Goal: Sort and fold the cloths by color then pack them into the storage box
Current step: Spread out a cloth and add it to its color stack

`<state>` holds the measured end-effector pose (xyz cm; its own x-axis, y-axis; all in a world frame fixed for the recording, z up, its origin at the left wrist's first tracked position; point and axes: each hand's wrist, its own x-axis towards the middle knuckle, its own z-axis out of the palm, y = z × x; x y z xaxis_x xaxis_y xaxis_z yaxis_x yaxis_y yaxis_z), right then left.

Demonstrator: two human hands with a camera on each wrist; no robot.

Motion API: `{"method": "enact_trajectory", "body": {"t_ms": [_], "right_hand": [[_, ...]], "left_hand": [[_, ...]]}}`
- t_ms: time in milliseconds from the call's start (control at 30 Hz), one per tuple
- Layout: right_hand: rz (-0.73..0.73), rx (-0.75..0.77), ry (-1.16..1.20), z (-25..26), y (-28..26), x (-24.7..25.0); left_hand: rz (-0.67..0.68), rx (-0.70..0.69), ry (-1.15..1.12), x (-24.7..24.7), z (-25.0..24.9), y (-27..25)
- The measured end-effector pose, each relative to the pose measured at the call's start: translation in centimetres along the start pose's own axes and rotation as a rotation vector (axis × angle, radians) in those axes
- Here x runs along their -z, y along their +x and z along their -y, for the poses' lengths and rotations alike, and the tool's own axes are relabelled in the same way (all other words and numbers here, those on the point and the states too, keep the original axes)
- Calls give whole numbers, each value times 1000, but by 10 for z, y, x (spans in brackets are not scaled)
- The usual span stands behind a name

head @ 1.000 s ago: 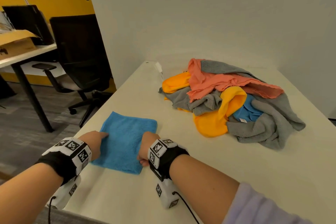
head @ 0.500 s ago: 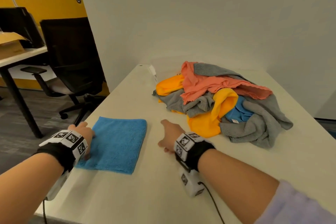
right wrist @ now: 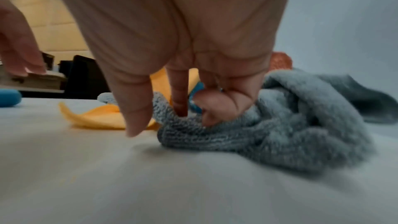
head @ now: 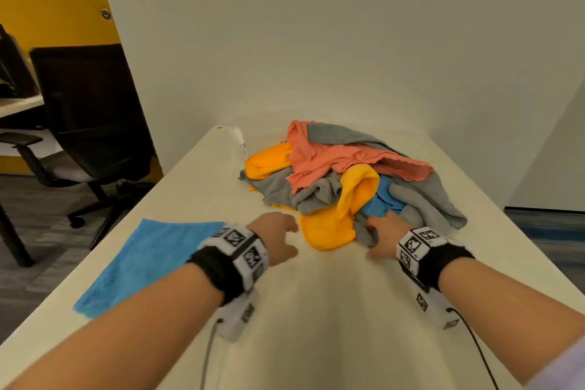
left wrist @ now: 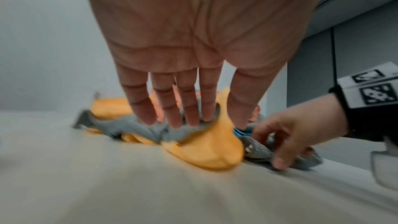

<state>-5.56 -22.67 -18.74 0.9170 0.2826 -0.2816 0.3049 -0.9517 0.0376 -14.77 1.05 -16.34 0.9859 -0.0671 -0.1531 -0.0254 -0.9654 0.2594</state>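
A folded blue cloth [head: 148,263] lies flat at the table's left edge. Farther back is a loose pile: a pink cloth [head: 342,158] on top, yellow cloths [head: 335,225], grey cloths [head: 427,199] and a crumpled blue cloth [head: 380,206]. My left hand [head: 278,237] hovers just short of the yellow cloth [left wrist: 206,149] with its fingers [left wrist: 183,117] straight and holding nothing. My right hand [head: 383,231] is at the pile's near edge, with two fingers [right wrist: 215,108] curled into a fold of the grey cloth [right wrist: 247,135] beside the blue one. Its thumb stands apart. No storage box is in view.
The white table [head: 316,326] runs back to a white wall. A small white object [head: 239,136] lies at its far left corner. A black office chair [head: 91,111] and a desk stand on the floor to the left.
Both hands left the folded blue cloth and moved forward and right to the pile. The right hand now digs into the grey cloth, and the left hangs near the yellow one.
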Motion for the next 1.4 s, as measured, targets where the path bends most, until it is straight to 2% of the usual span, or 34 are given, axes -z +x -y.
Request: {"method": "enact_trajectory", "body": {"t_ms": [67, 167, 267, 333, 433, 533, 633, 700, 767, 833, 933, 1067, 1167, 1267, 1400], "right_hand": [[-31, 23, 10, 2, 0, -3], [-120, 41, 161, 1, -3, 0], [-295, 157, 415, -4, -21, 14], [-400, 248, 563, -8, -36, 35], [-528, 324, 784, -16, -57, 71], [-604, 388, 1080, -25, -78, 105], [-641, 490, 1478, -35, -104, 141], [-733, 543, 1598, -47, -121, 165], [-852, 564, 1637, -65, -137, 184], [-964, 567, 1626, -89, -151, 196], [-1043, 424, 1500, -127, -154, 195], [-955, 111, 1299, -157, -130, 164], [-831, 34, 1303, -157, -118, 150], [-805, 145, 1358, -153, -121, 164], [-946, 407, 1397, -147, -150, 193]], "left_hand": [[21, -75, -98, -15, -30, 12], [55, -108, -221, -33, -67, 24], [-87, -185, -329, -36, -94, 28], [-200, -253, -503, -29, -107, 29], [-228, -272, -795, -16, -119, 33], [-328, -194, -747, -13, -121, 44], [-385, -235, -598, -3, -123, 45], [-371, -260, -548, 6, -120, 42], [-382, -262, -519, 13, -111, 42], [-393, -279, -583, 23, -96, 40], [-441, -298, -676, 44, -68, 32], [-582, -276, -752, 81, -35, 23], [-711, -240, -762, 111, -20, 22], [-812, -304, -842, 150, -16, 11], [-947, -472, -893, 198, -26, -23]]}}
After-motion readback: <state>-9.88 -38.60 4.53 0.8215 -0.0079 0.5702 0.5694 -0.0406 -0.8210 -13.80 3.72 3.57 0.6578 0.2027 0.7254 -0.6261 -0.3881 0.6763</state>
